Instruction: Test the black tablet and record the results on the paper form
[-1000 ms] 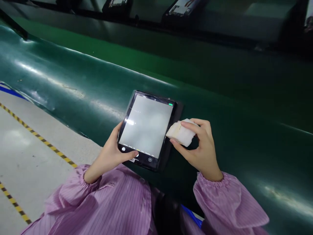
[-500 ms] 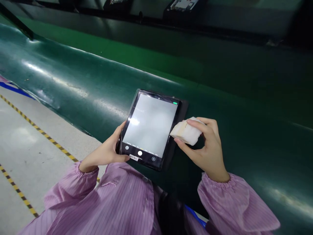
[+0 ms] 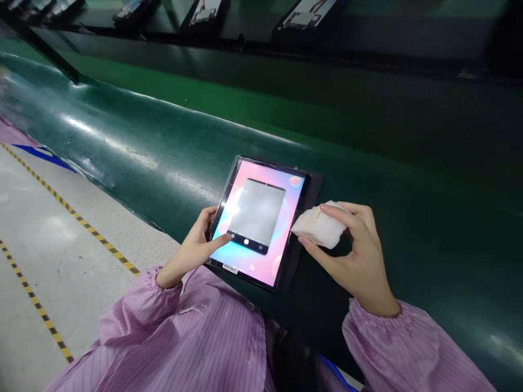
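Observation:
A black tablet lies on the dark green belt in front of me. Its screen shows a pink and blue background with a small grey window in the middle. My left hand grips the tablet's lower left edge, thumb resting on the screen near the window's bottom corner. My right hand holds a folded white cloth pinched between thumb and fingers, right beside the tablet's right edge. Both arms wear pink striped sleeves.
The green belt runs from left to right and bulges toward me. Several dark devices lie in a row on a far surface at the top. To the left, a grey floor carries yellow-black striped lines.
The tablet's screen changed from a full grey camera-like view to a pink background with a shrunken grey window. My left thumb slid onto the screen. The view shifted slightly.

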